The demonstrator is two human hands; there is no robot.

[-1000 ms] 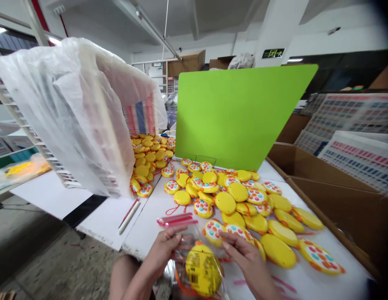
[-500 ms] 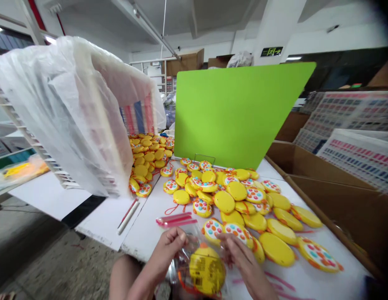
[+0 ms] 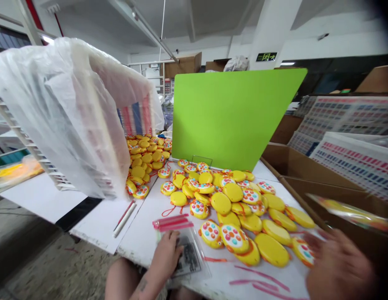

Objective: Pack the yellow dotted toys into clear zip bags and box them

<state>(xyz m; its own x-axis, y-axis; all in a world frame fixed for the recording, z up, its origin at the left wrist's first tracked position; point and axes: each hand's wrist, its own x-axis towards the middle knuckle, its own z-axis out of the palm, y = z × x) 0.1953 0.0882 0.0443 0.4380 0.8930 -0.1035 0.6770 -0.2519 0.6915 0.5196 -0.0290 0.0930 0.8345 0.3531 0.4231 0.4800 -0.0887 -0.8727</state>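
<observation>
My left hand (image 3: 167,255) rests at the near table edge with its fingers curled down onto a stack of clear printed bags (image 3: 190,255). My right hand (image 3: 336,266) is at the lower right, smeared by motion, with its fingers spread and nothing in them. Just above it, apart from the hand, a bagged yellow toy (image 3: 350,212) is blurred in the air over the cardboard box (image 3: 341,196). A heap of round yellow toys (image 3: 234,200), some showing coloured dots, covers the white table (image 3: 144,227) ahead of both hands.
A green board (image 3: 231,116) stands behind the heap. At the left, a tilted crate lined with a plastic bag (image 3: 71,112) spills more yellow toys (image 3: 147,160). Pink strips (image 3: 172,221) and a white stick (image 3: 123,214) lie nearby. Sheets of printed labels (image 3: 353,158) sit on the right.
Both hands held the bagged yellow toy at the near edge. Now my right hand has swung right, the toy is airborne over the box, and my left hand is down on the bags.
</observation>
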